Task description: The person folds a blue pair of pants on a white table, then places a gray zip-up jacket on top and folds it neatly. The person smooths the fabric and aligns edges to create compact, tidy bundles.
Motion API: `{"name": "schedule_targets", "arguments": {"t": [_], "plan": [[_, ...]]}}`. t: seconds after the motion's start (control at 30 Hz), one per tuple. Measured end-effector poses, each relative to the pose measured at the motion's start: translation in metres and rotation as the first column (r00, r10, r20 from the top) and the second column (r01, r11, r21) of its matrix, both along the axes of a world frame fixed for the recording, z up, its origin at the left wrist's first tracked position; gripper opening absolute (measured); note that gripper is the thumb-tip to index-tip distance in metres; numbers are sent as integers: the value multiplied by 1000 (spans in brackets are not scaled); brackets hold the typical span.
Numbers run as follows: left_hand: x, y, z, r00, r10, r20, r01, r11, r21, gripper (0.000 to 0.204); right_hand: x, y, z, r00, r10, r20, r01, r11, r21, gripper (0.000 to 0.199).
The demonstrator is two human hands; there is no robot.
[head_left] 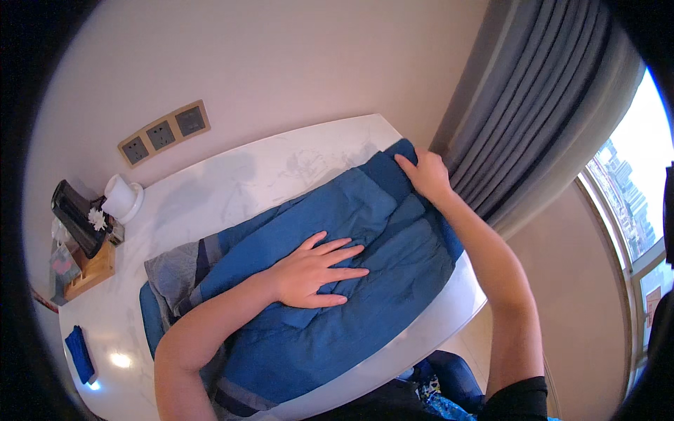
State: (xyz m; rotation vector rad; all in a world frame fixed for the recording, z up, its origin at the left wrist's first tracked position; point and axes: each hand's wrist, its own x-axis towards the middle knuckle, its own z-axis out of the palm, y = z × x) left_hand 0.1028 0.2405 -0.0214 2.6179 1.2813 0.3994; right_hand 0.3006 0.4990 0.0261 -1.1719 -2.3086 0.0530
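Currently, the bare left hand (312, 276) is resting palm-down, fingers fanned wide and gripping nothing, on a rumpled blue-and-grey fabric piece (400, 259) that is lying across a glossy white marble-patterned table (281, 160); the bare right hand (426, 174) is touching the fabric's far right end, its partly hidden fingers leaving any grip unclear.

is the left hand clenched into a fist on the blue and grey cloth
No, the left hand lies on the blue and grey cloth with its fingers spread apart.
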Motion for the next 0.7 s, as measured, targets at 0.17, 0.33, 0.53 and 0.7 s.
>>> {"name": "schedule_targets", "arguments": {"t": [0.17, 0.33, 0.53, 0.7], "plan": [[-5, 1, 2, 986, -8, 168, 21, 997, -75, 51, -21, -59, 79, 975, 83, 208, -123, 974, 191, 44], [-21, 16, -5, 712, 104, 695, 182, 928, -326, 41, -43, -121, 127, 874, 164, 458, -304, 919, 251, 41], [-3, 4, -6, 968, 65, 243, -55, 997, -45, 59, -69, -172, 139, 666, 256, 701, -462, 879, 118, 31], [6, 2, -9, 945, 169, 280, -121, 976, -180, 65, -115, -225, 110, 626, 541, 562, -419, 841, -342, 28]]}}
